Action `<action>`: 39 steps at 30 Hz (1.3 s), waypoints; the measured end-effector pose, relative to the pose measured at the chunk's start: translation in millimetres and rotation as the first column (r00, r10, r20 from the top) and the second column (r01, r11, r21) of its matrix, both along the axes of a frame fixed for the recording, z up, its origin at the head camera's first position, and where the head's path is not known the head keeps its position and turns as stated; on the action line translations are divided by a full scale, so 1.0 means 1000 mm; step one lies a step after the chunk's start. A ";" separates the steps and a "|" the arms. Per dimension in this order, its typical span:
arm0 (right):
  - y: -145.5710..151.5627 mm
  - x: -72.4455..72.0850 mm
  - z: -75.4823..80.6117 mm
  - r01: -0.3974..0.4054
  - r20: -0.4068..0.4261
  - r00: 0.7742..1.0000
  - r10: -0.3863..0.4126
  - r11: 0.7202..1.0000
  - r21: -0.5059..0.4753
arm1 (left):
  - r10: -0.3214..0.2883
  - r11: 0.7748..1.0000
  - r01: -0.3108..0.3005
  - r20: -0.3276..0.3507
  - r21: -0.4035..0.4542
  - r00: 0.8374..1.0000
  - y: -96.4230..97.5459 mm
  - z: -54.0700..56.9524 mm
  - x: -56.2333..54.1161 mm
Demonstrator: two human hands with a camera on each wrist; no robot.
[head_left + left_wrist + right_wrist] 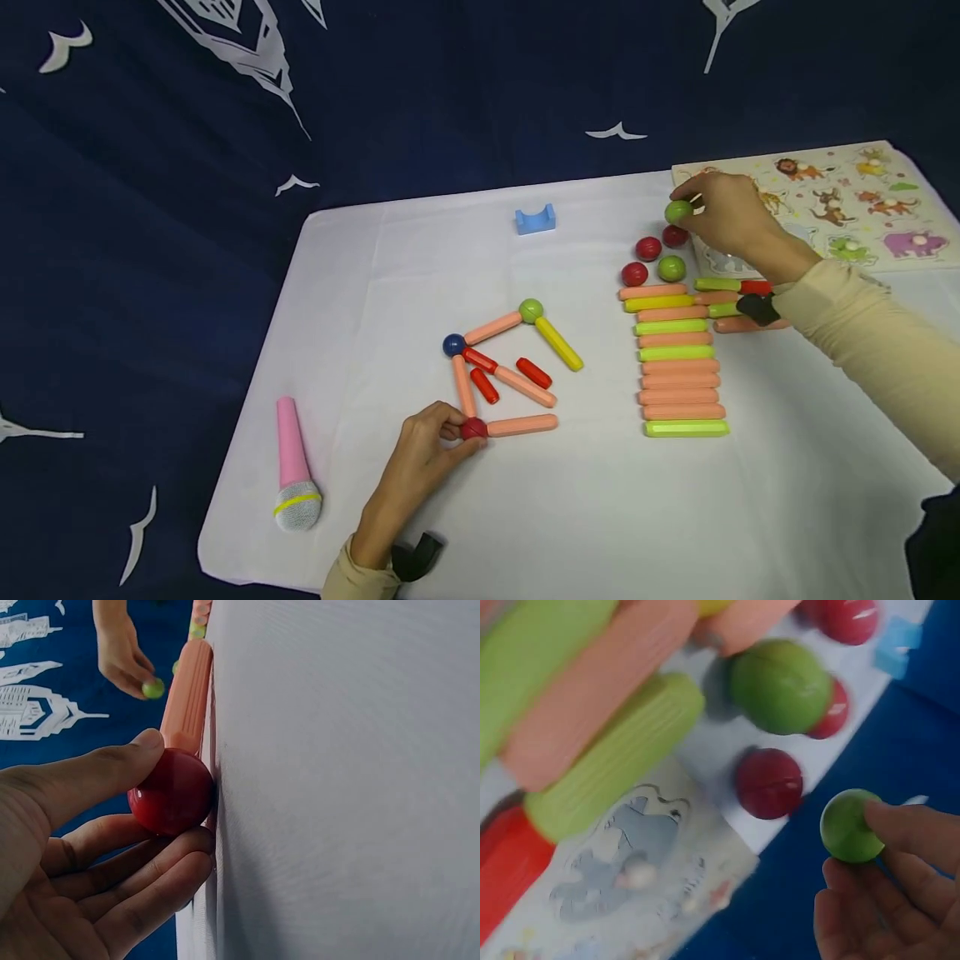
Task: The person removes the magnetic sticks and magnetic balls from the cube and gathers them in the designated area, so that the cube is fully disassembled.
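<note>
My left hand (427, 450) pinches a red ball (171, 792) between thumb and fingers, low at the table. Two salmon sticks meet at that ball; one salmon stick (522, 425) points right, the other runs up to a blue ball (453, 345). From the blue ball, a salmon stick leads to a green ball (531, 311) with a yellow stick (558, 343). My right hand (731, 217) pinches another green ball (851, 826) at the back right, above a red ball (769, 783) by the animal puzzle board's corner.
Right of centre lies a column of salmon, green and yellow sticks (681, 381). Red and green balls (671, 268) sit behind it, beside the animal puzzle board (877, 208). A pink toy microphone (292, 467) lies at left, and a blue cradle-shaped block (536, 219) stands at the back.
</note>
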State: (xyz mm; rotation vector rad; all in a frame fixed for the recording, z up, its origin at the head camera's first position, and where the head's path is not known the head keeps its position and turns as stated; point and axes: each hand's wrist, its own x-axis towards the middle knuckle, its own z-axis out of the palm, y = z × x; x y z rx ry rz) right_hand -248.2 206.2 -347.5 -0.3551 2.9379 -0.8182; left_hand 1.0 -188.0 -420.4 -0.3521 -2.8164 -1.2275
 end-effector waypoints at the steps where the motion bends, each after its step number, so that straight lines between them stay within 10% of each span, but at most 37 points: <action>1: -0.001 -0.004 -0.004 -0.001 0.004 1.000 0.001 1.000 0.008 | -0.005 1.000 0.005 0.004 0.004 1.000 0.001 -0.001 0.000; 14: -0.008 -0.019 -0.035 0.046 0.144 0.988 -0.051 0.998 0.036 | -0.019 1.000 0.019 0.042 0.006 0.999 0.002 -0.001 0.002; 21: -0.013 -0.005 -0.023 0.037 0.045 0.998 -0.036 0.999 -0.024 | -0.010 1.000 0.011 0.041 -0.009 0.999 0.001 0.001 0.001; 28: -0.072 0.064 -0.004 -0.202 -0.092 0.977 0.193 0.973 -0.109 | -0.008 1.000 0.008 0.029 -0.008 1.000 -0.001 0.003 0.000; 34: -0.119 0.143 -0.023 -0.509 0.028 0.853 0.521 0.844 -0.169 | -0.025 1.000 0.025 0.014 0.009 1.000 -0.002 0.002 -0.003; 39: -0.138 0.176 -0.044 -0.610 0.024 0.785 0.618 0.780 -0.139 | -0.035 0.999 0.035 -0.004 0.024 0.999 -0.003 -0.001 -0.002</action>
